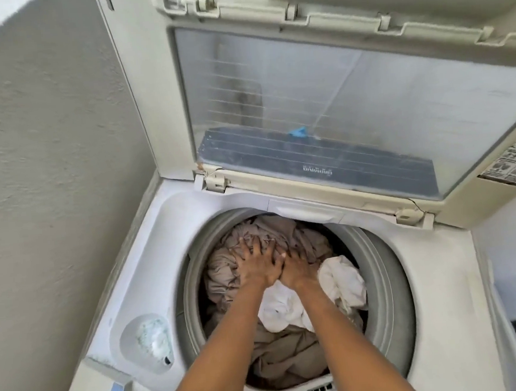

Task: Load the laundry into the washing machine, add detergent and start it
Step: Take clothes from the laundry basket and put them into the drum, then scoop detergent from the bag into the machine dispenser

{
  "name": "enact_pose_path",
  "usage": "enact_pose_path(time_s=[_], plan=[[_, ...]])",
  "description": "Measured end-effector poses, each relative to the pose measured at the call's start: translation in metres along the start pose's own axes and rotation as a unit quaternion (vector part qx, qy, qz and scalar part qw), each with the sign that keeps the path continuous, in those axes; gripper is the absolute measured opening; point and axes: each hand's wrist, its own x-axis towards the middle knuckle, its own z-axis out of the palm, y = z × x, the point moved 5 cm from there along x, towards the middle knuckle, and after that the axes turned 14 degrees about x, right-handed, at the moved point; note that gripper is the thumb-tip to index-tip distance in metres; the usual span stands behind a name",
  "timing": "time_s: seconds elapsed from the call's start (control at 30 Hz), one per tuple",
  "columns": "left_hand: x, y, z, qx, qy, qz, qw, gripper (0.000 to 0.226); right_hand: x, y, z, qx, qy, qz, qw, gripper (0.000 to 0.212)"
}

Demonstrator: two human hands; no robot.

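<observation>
Both my arms reach down from the bottom of the frame into the drum of the washing machine (439,320), whose lid (335,96) stands raised across the upper right. My left hand (254,265) lies flat with fingers spread, pressing on the beige laundry (226,275) at the centre of the frame. My right hand (293,268) sits touching it on the right, and its fingers seem to dig into the same cloth; I cannot tell for sure whether they are curled round a fold or just pushing, because they are partly buried. A white cloth (343,278) bulges just right of my right wrist and runs under both forearms.

What matters next is that the pile lies directly beneath my palms, heaped toward the far side of the drum, so the push goes straight down and slightly away from me. The load still rides high, near the grey inner ring (383,278). The detergent step has not begun; the round recess (152,339) at the lower left of the frame lies nearer my left arm.
</observation>
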Motion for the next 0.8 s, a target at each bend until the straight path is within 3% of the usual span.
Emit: enact_pose_path(time_s=[0.1, 0.27, 0.37, 0.4, 0.43, 0.5, 0.57, 0.6, 0.63, 0.7, 0.8], plan=[[0.011, 0.010, 0.000, -0.007, -0.049, 0.008, 0.999, 0.065, 0.011, 0.014, 0.002, 0.001, -0.006, 0.033, 0.999, 0.073], [0.010, 0.009, -0.010, -0.055, -0.091, 0.009, 0.994, 0.060, -0.003, 0.006, -0.022, 0.075, -0.014, -0.025, 0.997, 0.054], [0.000, -0.004, -0.026, -0.171, 0.005, -0.011, 0.985, 0.049, -0.031, 0.002, -0.046, 0.249, 0.095, -0.050, 0.962, 0.036], [-0.007, -0.010, -0.033, -0.255, 0.069, -0.036, 0.964, 0.040, -0.043, 0.004, -0.056, 0.331, 0.163, -0.043, 0.928, 0.031], [-0.016, -0.016, -0.038, -0.361, 0.133, -0.067, 0.921, 0.030, -0.058, 0.006, -0.065, 0.424, 0.233, -0.027, 0.875, 0.027], [-0.041, -0.022, -0.051, -0.575, 0.206, -0.102, 0.785, 0.016, -0.083, 0.010, -0.074, 0.645, 0.311, 0.004, 0.698, 0.021], [-0.061, -0.011, -0.067, -0.742, 0.167, -0.102, 0.642, 0.015, -0.096, 0.000, -0.074, 0.839, 0.258, 0.015, 0.479, 0.022], [-0.064, -0.001, -0.076, -0.804, 0.123, -0.093, 0.574, 0.016, -0.096, -0.008, -0.078, 0.892, 0.221, 0.012, 0.394, 0.029], [-0.066, 0.008, -0.085, -0.848, 0.076, -0.082, 0.519, 0.018, -0.098, -0.015, -0.083, 0.920, 0.196, 0.009, 0.338, 0.035], [-0.069, 0.022, -0.101, -0.891, 0.018, -0.068, 0.448, 0.020, -0.100, -0.030, -0.096, 0.947, 0.150, 0.001, 0.284, 0.039], [-0.073, 0.029, -0.110, -0.907, -0.002, -0.068, 0.416, 0.024, -0.103, -0.043, -0.105, 0.957, 0.121, 0.023, 0.264, 0.038]])
